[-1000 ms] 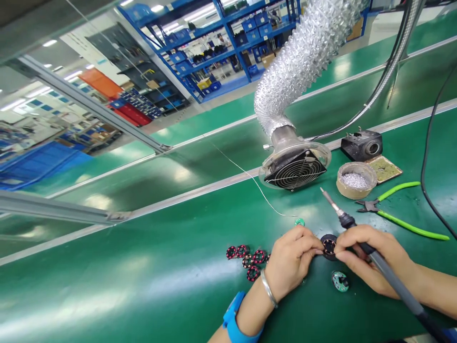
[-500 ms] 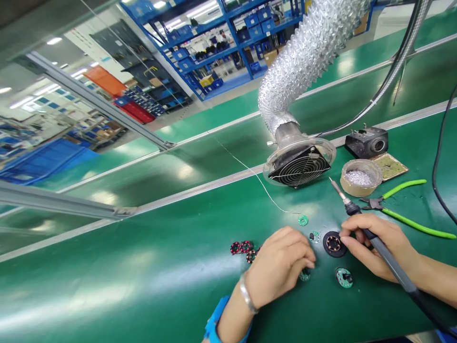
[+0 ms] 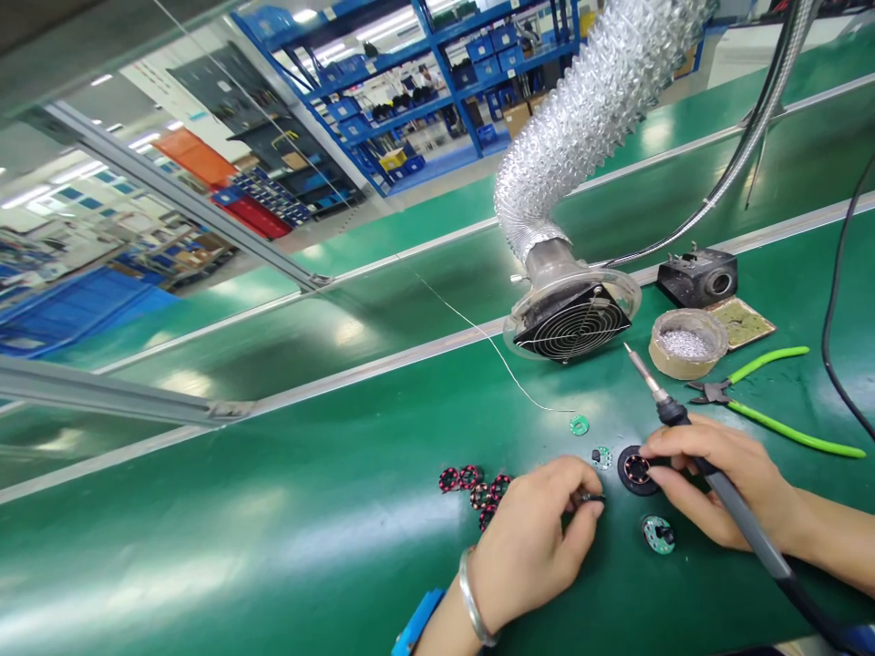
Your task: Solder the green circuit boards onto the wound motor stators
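Observation:
My left hand [image 3: 543,524] pinches a small round circuit board [image 3: 591,497], seen nearly edge-on between thumb and fingers. In my right hand [image 3: 728,483] a soldering iron [image 3: 728,506] lies across the palm, its tip up and to the left. The right thumb and index fingertip are at a small copper-wound ring coil [image 3: 636,469] on a round black base [image 3: 629,490]; whether they grip it I cannot tell. Between the hands lies a green circuit board with a black part [image 3: 602,457]. Another such board [image 3: 658,535] lies nearer me, and a bare green ring board [image 3: 579,425] farther off.
Several wound coils [image 3: 470,476] lie left of my left hand. Solder wire [image 3: 506,364] hangs down to the table. A fume extractor [image 3: 574,323] stands behind. At right are green-handled cutters [image 3: 793,442], a tub of metal bits [image 3: 687,351] and a black iron stand [image 3: 697,276].
My left hand has lifted the circuit board that lay under its fingertips. The right thumb and index finger have moved left over the black base, to the coil.

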Tool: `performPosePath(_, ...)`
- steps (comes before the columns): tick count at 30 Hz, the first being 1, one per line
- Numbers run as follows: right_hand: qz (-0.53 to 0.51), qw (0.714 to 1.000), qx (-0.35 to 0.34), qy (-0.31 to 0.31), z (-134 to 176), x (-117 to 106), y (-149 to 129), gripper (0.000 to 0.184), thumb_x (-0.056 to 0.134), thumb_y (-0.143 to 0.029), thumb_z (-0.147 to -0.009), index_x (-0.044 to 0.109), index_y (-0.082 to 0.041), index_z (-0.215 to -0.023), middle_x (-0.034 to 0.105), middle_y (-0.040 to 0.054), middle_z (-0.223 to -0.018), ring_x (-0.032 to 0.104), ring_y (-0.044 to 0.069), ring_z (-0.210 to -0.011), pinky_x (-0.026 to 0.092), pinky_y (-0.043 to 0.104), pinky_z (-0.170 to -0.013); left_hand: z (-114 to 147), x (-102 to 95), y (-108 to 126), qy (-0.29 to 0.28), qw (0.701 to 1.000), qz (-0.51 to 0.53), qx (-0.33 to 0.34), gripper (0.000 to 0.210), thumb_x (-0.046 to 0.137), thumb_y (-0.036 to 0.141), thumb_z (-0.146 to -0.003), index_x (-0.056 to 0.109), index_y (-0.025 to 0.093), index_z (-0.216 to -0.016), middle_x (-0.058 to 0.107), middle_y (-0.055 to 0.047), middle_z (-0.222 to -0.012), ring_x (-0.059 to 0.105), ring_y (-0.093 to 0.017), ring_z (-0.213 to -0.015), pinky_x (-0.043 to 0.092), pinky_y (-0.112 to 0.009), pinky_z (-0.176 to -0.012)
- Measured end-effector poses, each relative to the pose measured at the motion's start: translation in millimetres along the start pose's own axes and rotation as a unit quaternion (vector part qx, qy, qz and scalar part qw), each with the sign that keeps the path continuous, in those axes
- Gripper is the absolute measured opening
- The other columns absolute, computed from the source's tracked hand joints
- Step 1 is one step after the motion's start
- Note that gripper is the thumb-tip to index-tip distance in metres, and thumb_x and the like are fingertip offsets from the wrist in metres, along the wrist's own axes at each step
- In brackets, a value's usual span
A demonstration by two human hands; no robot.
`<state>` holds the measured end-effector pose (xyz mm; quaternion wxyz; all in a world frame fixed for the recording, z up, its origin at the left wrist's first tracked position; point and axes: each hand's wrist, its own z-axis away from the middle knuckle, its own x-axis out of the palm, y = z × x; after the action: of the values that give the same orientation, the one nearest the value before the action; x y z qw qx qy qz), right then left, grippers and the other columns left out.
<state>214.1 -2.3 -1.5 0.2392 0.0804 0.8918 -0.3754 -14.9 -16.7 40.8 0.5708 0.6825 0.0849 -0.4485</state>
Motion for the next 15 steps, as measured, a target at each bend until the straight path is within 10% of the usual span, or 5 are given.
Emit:
performPosePath(9,0.013,0.980,-0.140,-0.144,-6.7,-6.7,-10.0,0.035,0.038,-0.008,-0.095,0.049,-0.018,-0.126,0.069,0.0092,-0.099,0.063,0.022,-0.092,0.054,0.034,-0.076,-16.9,28.6,10.5,0.041,0.908,0.382,-0.167,0.040,0.067,0.019,-0.072,0.044,0.018,-0.105,0.058,0.003,-0.074,0.042,-0.006,-0.052,0.035,-0.018,-0.050)
performPosePath(15,0.059,0.996,-0.044,-0.049,-1.7,-16.1,8.5,0.032,0.056,-0.012,-0.090,0.053,-0.023,-0.121,0.067,0.0063,-0.102,0.060,0.021,-0.092,0.051,0.036,-0.081,-24.3,25.4,-6.9,0.135,0.975,0.153,0.083,0.042,0.068,0.021,-0.071,0.057,0.019,-0.112,0.061,-0.007,-0.099,0.055,-0.019,-0.084,0.047,-0.033,-0.073)
